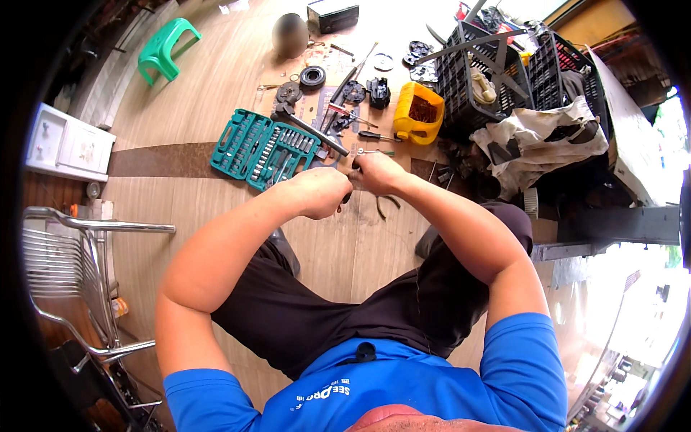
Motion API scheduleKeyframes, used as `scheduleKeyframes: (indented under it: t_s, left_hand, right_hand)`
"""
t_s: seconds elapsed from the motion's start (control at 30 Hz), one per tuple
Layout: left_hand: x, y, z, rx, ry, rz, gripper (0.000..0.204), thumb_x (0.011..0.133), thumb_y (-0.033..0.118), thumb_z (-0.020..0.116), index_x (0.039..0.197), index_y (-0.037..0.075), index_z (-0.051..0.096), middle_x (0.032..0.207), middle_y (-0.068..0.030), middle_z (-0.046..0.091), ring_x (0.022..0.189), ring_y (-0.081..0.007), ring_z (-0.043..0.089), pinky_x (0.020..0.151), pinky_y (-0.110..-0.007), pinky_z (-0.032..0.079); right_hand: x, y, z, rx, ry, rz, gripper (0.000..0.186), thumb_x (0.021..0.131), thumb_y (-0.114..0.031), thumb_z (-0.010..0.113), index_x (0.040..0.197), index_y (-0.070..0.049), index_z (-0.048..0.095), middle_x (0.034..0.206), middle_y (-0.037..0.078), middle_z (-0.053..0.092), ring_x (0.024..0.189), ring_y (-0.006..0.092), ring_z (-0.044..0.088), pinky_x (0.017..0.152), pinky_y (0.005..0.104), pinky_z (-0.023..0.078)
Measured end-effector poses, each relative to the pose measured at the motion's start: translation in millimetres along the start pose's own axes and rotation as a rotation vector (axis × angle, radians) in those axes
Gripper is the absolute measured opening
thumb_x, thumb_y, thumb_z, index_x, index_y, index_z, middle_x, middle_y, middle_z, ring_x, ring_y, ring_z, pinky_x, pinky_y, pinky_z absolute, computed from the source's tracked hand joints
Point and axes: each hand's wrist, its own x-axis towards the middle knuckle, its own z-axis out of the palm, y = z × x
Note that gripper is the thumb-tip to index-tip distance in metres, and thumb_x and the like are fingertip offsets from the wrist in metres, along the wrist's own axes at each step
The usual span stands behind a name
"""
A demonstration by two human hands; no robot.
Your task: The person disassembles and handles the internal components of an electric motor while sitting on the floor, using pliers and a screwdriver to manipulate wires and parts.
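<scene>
My left hand (325,193) is closed round a small dark item, mostly hidden by its fingers. Just above and right of it, my right hand (376,173) also grips something dark that I cannot make out. An open teal socket set case (254,147) lies beyond my left hand, with a long metal bar (309,128) by its top edge. Pliers (387,207) rest on the floor below my right hand. Screwdrivers (375,135), a black ring part (312,77), a black housing (378,92) and other metal parts lie farther forward on cardboard (273,70).
A green stool (164,47) and white cabinet (68,144) stand left, near a metal-framed chair (93,225). Right are a cut yellow jug (402,122), black crates (457,68) with draped cloth (540,144) and a grey beam (626,225). A dark box (332,16) sits at the back.
</scene>
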Motion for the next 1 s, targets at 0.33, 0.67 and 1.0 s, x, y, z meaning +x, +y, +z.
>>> scheduleKeyframes:
  t_s: [0.33,0.67,1.0]
  left_hand:
    - [-3,-8,5,-0.177,0.232,0.001,0.015,0.085,0.01,0.062,0.096,0.003,0.069,0.092,-0.0199,0.068,0.091,-0.0376,0.064,0.08,-0.044,0.05]
    - [3,-15,9,-0.267,0.409,0.056,0.016,0.086,0.012,0.063,0.097,0.003,0.069,0.091,-0.0192,0.068,0.088,-0.0365,0.065,0.077,-0.042,0.051]
    - [5,-15,9,-0.204,0.395,0.027,0.016,0.086,0.017,0.064,0.092,0.003,0.07,0.086,-0.02,0.067,0.085,-0.0375,0.065,0.075,-0.043,0.051]
  right_hand:
    - [-39,-13,9,0.171,-0.188,-0.227,0.022,0.078,-0.011,0.057,0.095,0.001,0.065,0.089,0.025,0.066,0.09,0.0414,0.064,0.08,0.0479,0.051]
    - [-59,-18,-12,0.432,-0.145,-0.138,0.023,0.083,-0.02,0.064,0.089,0.002,0.064,0.081,0.023,0.065,0.082,0.0379,0.065,0.074,0.045,0.051]
    - [-62,-14,-18,0.369,-0.046,-0.074,0.024,0.086,-0.024,0.066,0.089,0.0,0.068,0.081,0.022,0.067,0.083,0.0379,0.066,0.076,0.0449,0.051]
